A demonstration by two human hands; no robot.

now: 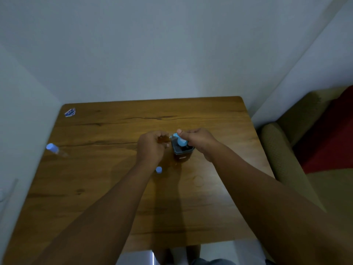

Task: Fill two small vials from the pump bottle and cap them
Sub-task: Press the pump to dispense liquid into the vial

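A pump bottle (182, 153) with amber liquid and a light blue pump head (180, 140) stands mid-table. My right hand (198, 140) curls over the pump head with the thumb on top. My left hand (152, 146) grips a small open vial (164, 139) of amber liquid, held at the pump's spout. A loose blue cap (159, 170) lies on the table just in front of the left wrist. A second vial (55, 149), capped in blue, lies on its side near the table's left edge.
The wooden table (114, 188) sits in a corner against pale walls. A small blue and white packet (70, 112) lies at its far left corner. An olive armchair (282, 150) with a red cushion (328, 138) stands to the right.
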